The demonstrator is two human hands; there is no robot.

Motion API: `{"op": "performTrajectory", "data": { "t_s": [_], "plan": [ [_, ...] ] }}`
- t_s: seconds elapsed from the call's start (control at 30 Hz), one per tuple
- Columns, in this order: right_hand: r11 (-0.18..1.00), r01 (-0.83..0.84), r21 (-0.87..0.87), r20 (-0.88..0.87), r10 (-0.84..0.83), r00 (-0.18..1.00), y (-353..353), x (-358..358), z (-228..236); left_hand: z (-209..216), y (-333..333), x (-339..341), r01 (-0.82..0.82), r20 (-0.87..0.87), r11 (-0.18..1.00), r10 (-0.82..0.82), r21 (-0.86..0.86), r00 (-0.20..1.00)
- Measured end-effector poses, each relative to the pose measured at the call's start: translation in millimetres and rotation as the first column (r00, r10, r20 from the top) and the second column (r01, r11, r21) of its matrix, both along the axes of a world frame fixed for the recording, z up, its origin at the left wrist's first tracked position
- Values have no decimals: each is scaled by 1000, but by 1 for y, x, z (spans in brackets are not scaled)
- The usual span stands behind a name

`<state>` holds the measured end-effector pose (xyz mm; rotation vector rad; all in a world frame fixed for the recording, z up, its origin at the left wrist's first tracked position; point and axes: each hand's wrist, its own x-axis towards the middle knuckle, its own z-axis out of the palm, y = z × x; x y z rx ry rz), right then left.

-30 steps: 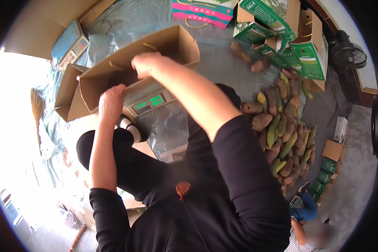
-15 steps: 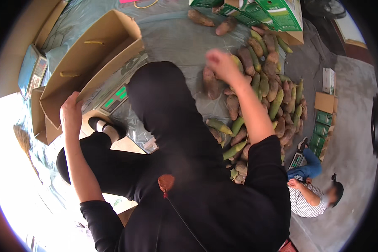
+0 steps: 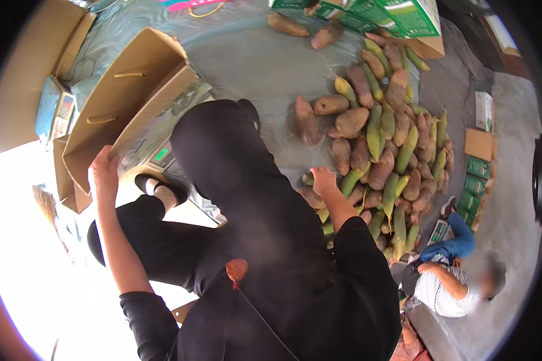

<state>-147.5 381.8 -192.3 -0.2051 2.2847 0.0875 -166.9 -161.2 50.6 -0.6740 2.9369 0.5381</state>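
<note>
My left hand (image 3: 104, 174) is closed on the near edge of a tall open cardboard box (image 3: 129, 99) with yellow cord handles. Inside the box, the bottom is hidden from me. Lit green digits show on a scale (image 3: 161, 155) at the box's near side. Over the left edge of a heap, my right hand (image 3: 324, 180) has its fingers curled round a green radish (image 3: 308, 178), of which only an end shows. The heap mixes long green radishes (image 3: 374, 129) with brownish-pink, soil-covered tubers (image 3: 351, 122).
A green and white carton (image 3: 397, 21) stands beyond the heap. Another scale (image 3: 57, 114) sits left of the box. At right, a person (image 3: 442, 286) in a striped shirt sits by a scale and several green boxes (image 3: 477, 168). Plastic sheeting (image 3: 247, 66) covers the floor.
My right hand has come down and back toward me, from above the heap's far left to its near left edge. The left hand keeps its grip on the box. The view has shifted slightly.
</note>
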Motion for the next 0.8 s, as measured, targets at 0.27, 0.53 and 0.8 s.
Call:
{"op": "performTrajectory", "data": {
  "t_s": [0.27,0.53,0.8],
  "plan": [
    [965,-251,-70,-2,252,968,-10,-1,-17,5,14,-5,-13,-29,1000,12,-19,1000],
    [976,-214,-34,16,214,977,-5,9,-17,0,7,-6,58,-30,995,-61,-78,998],
    [794,321,-517,-92,-424,901,18,-38,42,-6,9,1,71,6,983,-71,-168,997]
  ]
}}
